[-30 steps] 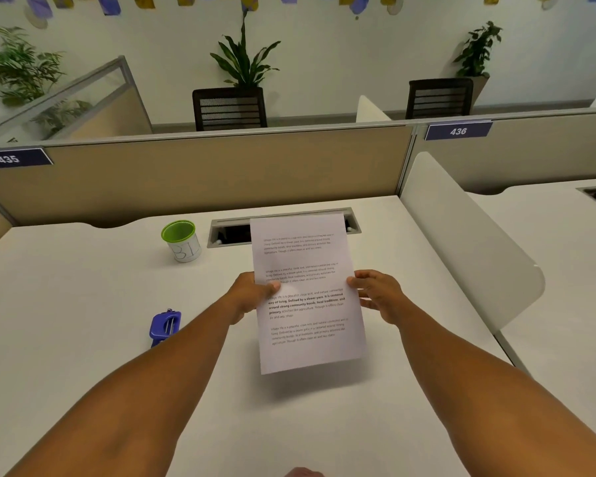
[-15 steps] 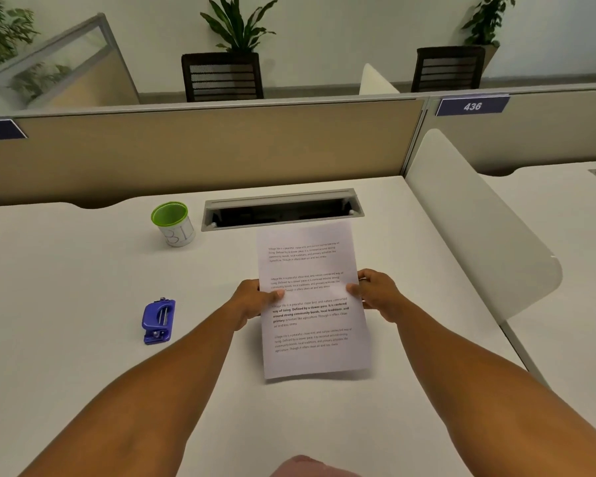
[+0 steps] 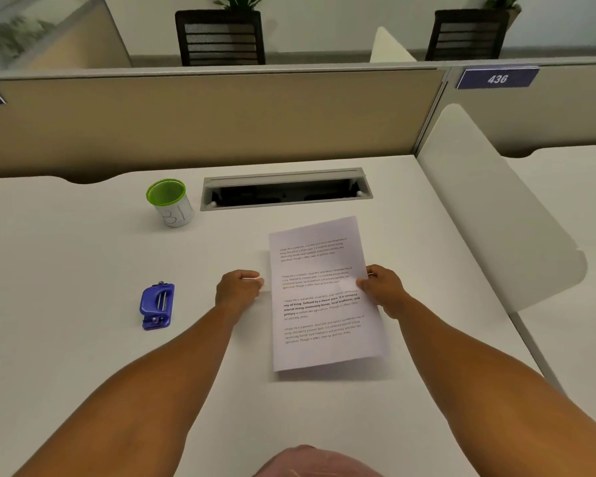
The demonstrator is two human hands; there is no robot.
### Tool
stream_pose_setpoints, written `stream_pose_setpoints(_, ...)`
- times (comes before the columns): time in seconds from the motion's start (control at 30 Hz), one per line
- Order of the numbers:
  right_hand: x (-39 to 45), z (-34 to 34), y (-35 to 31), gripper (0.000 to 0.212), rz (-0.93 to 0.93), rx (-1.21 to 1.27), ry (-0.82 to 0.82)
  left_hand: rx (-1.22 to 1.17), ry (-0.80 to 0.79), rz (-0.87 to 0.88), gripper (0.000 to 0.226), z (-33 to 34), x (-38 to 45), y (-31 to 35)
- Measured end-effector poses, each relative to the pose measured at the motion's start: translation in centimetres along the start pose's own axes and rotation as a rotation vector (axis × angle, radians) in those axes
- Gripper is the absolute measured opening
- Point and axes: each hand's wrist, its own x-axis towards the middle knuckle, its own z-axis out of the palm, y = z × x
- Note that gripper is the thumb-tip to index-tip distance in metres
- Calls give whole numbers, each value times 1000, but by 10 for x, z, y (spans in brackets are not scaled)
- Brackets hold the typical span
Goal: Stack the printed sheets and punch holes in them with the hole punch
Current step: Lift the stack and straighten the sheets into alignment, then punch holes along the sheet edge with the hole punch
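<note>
The printed sheets point(image 3: 324, 294) lie lengthwise in front of me on the white desk point(image 3: 66, 339), their near end slightly raised above its shadow. My right hand point(image 3: 381, 290) pinches their right edge, thumb on top of the text. Just left of the sheets' left edge is my left hand point(image 3: 240, 289), its fingers curled in and nothing visible in them. It is off the paper. The blue hole punch point(image 3: 157, 306) sits flat on the desk farther left, a hand's width from my left hand.
A white cup with a green rim point(image 3: 169, 203) stands at the back left. Behind the sheets is an open cable slot point(image 3: 286, 189). A tan partition point(image 3: 221, 122) closes the back, and a white curved divider point(image 3: 496, 208) bounds the right side.
The sheets came down from upright to low over the desk and shifted right. My left hand let go of their left edge. The view tilted downward.
</note>
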Motion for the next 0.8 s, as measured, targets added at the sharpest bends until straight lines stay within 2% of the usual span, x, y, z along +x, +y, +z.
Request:
stream_pose_setpoints(0.17, 3, 5, -1, 17, 22, 5, -6, 321, 157, 156, 15, -20, 6, 2)
stream_pose_setpoints(0.33, 8, 12, -3, 17, 40, 22, -8, 459, 293, 330, 14, -50, 18, -8)
stream_pose_setpoints(0.47, 11, 18, -6, 17, 38, 20, -9, 593, 470, 348, 20, -76, 23, -21)
stream_pose_setpoints(0.53, 12, 20, -7, 17, 33, 9, -11, 569, 544, 288, 25, -89, 25, -29)
stream_pose_setpoints(0.63, 12, 23, -10, 19, 32, -11, -16, 499, 614, 85, 35, -109, 29, -40)
stream_pose_setpoints(0.8, 10, 28, -14, 19, 34, -10, -25, 339, 566, -268, 49, -137, 37, -59)
